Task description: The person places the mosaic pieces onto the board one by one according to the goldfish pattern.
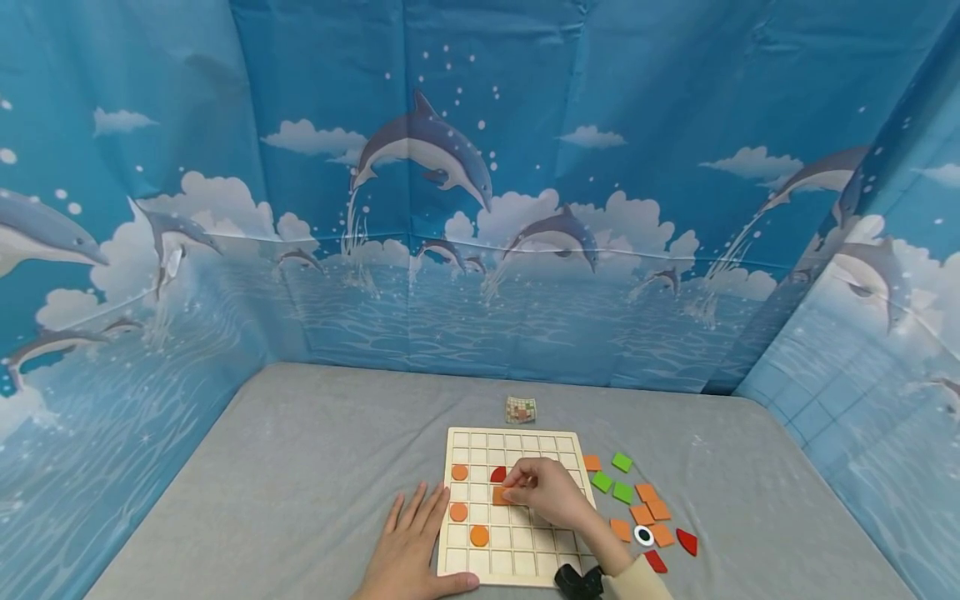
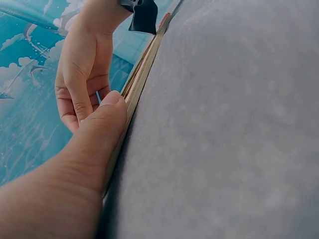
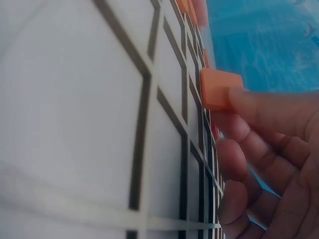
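A pale wooden grid board [image 1: 525, 539] lies on the grey table. My right hand [image 1: 551, 492] pinches an orange square tile [image 3: 219, 89] between thumb and fingers, close over a grid cell. Just beyond that tile sits a dark red quarter-round piece [image 1: 498, 474] on the board. Three orange discs, one of them a near disc [image 1: 479, 536], lie in cells at the left. My left hand [image 1: 408, 546] rests beside the board with fingers spread along its left edge. Its thumb [image 2: 107, 117] touches the near edge of the board.
Right of the board are scattered several orange square tiles [image 1: 657, 509], several green tiles [image 1: 622, 493], red quarter-round pieces [image 1: 687, 542] and a white ring with a dark centre [image 1: 643, 536]. A small patterned card [image 1: 521, 409] lies beyond the board. A dolphin-print curtain [image 1: 480, 317] encloses the table.
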A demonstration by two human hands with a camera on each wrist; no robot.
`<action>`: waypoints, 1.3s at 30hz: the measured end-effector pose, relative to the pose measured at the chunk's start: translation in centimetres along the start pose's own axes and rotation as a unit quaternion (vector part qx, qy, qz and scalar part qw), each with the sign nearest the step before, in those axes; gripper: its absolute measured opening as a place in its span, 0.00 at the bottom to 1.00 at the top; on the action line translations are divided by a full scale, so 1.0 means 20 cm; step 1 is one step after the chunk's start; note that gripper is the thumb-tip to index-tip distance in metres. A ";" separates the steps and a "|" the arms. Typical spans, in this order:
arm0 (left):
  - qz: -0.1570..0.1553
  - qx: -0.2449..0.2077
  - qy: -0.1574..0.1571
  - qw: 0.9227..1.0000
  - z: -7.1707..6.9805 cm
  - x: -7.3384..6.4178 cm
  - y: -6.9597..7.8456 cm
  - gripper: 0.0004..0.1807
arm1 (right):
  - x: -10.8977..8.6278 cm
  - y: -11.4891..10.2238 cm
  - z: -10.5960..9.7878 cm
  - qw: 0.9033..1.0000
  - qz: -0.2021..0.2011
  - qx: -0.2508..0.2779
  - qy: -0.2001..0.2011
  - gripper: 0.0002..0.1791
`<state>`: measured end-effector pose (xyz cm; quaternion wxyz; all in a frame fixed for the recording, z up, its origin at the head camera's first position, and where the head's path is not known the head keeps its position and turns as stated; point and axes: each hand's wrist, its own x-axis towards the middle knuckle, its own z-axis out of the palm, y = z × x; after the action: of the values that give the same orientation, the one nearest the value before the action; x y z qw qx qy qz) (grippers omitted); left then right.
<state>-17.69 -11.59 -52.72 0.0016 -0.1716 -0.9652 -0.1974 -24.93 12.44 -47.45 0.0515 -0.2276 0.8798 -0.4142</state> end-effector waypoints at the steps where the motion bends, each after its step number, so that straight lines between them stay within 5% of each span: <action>1: 0.000 0.000 0.000 1.000 0.00 0.00 0.00 0.64 | 0.00 0.00 0.00 1.000 0.000 -0.001 0.001 0.04; 22: -0.001 -0.002 0.002 1.000 0.01 0.00 -0.01 0.64 | 0.03 0.01 0.03 1.000 0.025 0.009 0.015 0.03; 39: -0.002 -0.001 -0.004 1.000 0.00 0.00 0.00 0.64 | 0.05 0.00 0.04 0.997 0.048 -0.044 0.028 0.05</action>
<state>-17.73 -11.66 -52.75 -0.0026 -0.1709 -0.9652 -0.1980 -25.54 11.44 -47.80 0.0371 -0.1752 0.9083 -0.3780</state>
